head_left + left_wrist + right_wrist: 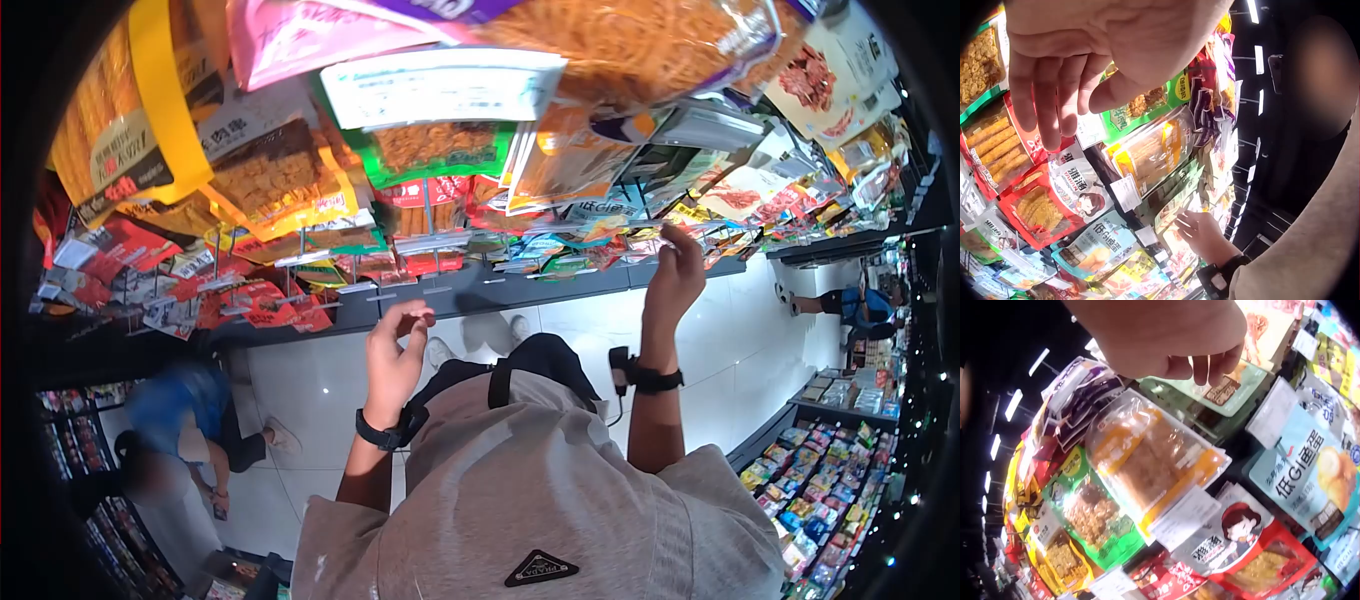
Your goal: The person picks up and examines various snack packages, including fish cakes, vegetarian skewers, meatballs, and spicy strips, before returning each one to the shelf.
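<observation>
My left hand (393,360) is raised before the hanging snack packs, its fingers loosely bent and nothing in them. In the left wrist view that hand (1107,47) hangs across a red bag of stick-shaped snacks (994,147) and a green-edged pouch (1141,106). Farther right, my right hand (676,285) is lifted close to the rack with relaxed fingers. Seen from the right wrist, its bent fingers (1200,369) overlap a pale green pack (1235,394); the fingertips are partly hidden behind the hand. A clear pack with orange bands (1147,456) hangs beside it.
White price tags (445,88) stick out on hooks before the packs. A dark shelf ledge (380,310) runs below. A person in blue (185,410) bends at the left; another person (865,305) is far right. A bin of small packets (820,490) stands at lower right.
</observation>
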### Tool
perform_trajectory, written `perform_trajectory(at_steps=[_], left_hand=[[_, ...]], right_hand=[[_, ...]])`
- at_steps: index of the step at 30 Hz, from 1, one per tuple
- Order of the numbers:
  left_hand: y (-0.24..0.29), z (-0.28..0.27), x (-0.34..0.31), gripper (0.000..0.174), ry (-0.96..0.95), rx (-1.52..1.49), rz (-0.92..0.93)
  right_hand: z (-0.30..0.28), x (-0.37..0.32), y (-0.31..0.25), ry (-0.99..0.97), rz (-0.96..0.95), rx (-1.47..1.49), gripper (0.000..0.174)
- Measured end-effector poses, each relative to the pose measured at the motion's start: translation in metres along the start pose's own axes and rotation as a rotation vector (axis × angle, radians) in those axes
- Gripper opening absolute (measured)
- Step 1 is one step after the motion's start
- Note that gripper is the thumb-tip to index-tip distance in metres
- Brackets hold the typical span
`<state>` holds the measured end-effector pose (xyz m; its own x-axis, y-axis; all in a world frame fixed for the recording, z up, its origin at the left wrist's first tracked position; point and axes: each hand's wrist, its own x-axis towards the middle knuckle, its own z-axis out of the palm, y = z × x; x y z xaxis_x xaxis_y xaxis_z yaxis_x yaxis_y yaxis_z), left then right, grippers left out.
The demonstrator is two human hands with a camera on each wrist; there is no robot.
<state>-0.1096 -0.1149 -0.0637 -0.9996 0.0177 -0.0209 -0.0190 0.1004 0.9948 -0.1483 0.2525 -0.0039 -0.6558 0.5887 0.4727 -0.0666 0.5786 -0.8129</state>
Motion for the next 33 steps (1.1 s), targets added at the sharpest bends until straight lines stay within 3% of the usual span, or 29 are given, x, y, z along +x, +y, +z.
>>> perform_trajectory(at_steps=[5,6,7,9,10,11,14,18,20,21,24,25,27,28,33], left_hand=[[0.006,0.016,-0.006,0.019,-0.020,0.070,0.052],[0.005,0.021,-0.009,0.019,-0.002,0.078,0.030],[0.004,0.029,-0.012,0.019,0.009,0.079,0.037],[0.003,0.042,-0.016,0.018,0.066,0.040,-0.011],[0.004,0.052,-0.019,0.018,0.097,-0.019,-0.038],[0.005,0.062,-0.021,0.018,0.108,-0.013,-0.037],[0.003,0.090,-0.026,0.018,0.139,-0.107,-0.084],[0.017,0.115,-0.026,0.020,0.074,0.070,-0.093],[0.025,0.124,-0.024,0.021,0.056,0.114,-0.070],[0.029,0.128,-0.024,0.022,0.032,0.153,-0.041],[0.039,0.141,-0.024,0.026,0.059,0.101,-0.027],[0.039,0.144,-0.025,0.026,0.060,0.109,-0.033],[0.036,0.147,-0.027,0.029,0.037,0.074,-0.030],[0.035,0.147,-0.027,0.029,0.018,0.084,-0.024],[0.037,0.141,-0.029,0.028,-0.007,0.044,-0.026]], right_hand=[[-0.007,0.066,0.026,-0.029,0.031,0.139,0.041],[-0.008,0.078,0.033,-0.095,0.102,0.073,0.051],[-0.004,0.089,0.043,-0.099,0.094,0.083,0.051],[0.005,0.106,0.059,-0.192,0.187,0.337,0.060],[0.005,0.113,0.064,-0.260,0.193,0.345,0.074],[0.005,0.116,0.070,-0.269,0.193,0.353,0.074],[0.001,0.116,0.052,-0.322,0.245,0.445,0.087],[-0.003,0.116,0.059,-0.314,0.237,0.394,0.075],[-0.009,0.112,0.052,-0.219,0.436,0.338,0.060],[-0.014,0.109,0.051,-0.225,0.442,0.342,0.060],[-0.024,0.098,0.047,-0.210,0.374,0.482,0.034],[-0.029,0.095,0.052,-0.213,0.382,0.485,0.034],[-0.043,0.093,0.059,-0.431,0.428,0.614,0.039],[-0.045,0.088,0.057,-0.430,0.405,0.748,0.040],[-0.086,0.076,0.018,-0.459,0.374,0.774,0.049]])
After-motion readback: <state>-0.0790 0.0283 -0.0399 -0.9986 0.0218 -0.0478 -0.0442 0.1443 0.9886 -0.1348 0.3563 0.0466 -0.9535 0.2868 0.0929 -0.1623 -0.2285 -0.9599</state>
